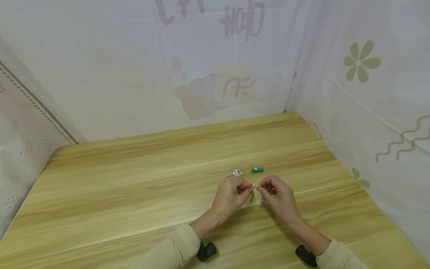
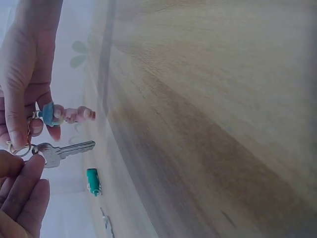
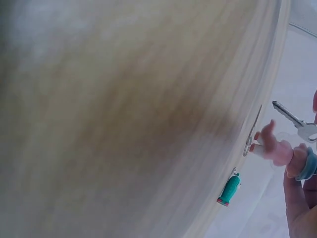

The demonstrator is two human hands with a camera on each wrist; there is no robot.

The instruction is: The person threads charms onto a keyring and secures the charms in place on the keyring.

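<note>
Above the table, my left hand [image 1: 231, 196] and my right hand [image 1: 280, 200] face each other, both pinching a small gold key ring [image 1: 256, 186] between thumb and fingers. From the ring hangs a silver key [image 2: 64, 150], its blade pointing down; the left fingertips touch its head. Beside it dangles a pink figurine charm [image 2: 72, 114] with a blue top, on a gold chain under the right hand. Fingers partly hide the ring in the left wrist view. Just beyond the hands lie a second key [image 1: 237, 172] with its own ring and a green figure charm [image 1: 257, 169].
The wood-grain table [image 1: 134, 179] reaches well to the left of the hands. Pale printed cloth [image 1: 134, 74] hangs at its back and sides. Dark wrist-worn devices [image 1: 206, 252] sit under both forearms.
</note>
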